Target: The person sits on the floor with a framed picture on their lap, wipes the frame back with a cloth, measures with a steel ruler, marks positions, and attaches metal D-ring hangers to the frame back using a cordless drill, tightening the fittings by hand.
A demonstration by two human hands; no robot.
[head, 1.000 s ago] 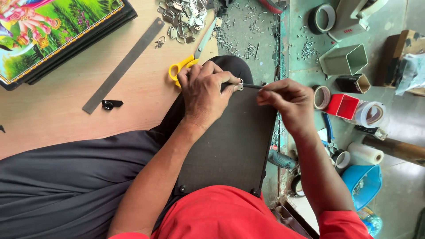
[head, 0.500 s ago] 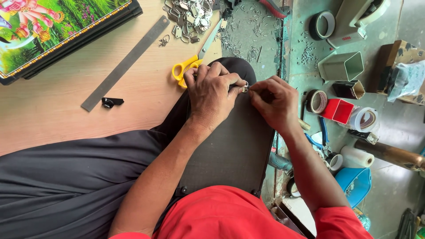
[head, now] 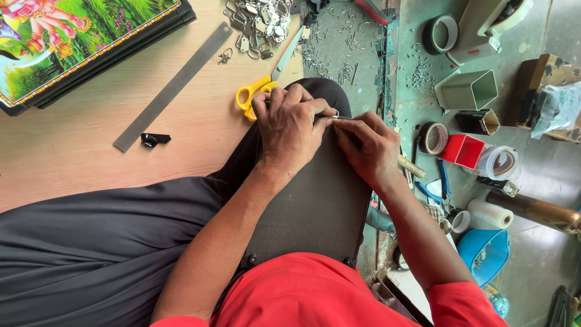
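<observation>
A dark board (head: 315, 206) lies across my lap. At its far edge, twelve o'clock, my left hand (head: 290, 130) presses down, fingers curled over the rim on a small metal fitting (head: 334, 114). Touching it at three o'clock, my right hand (head: 369, 148) pinches a thin metal piece (head: 342, 118) against that edge. Past my left hand at eleven o'clock lie yellow scissors (head: 253, 95); farther, a steel ruler (head: 172, 88) at ten o'clock.
</observation>
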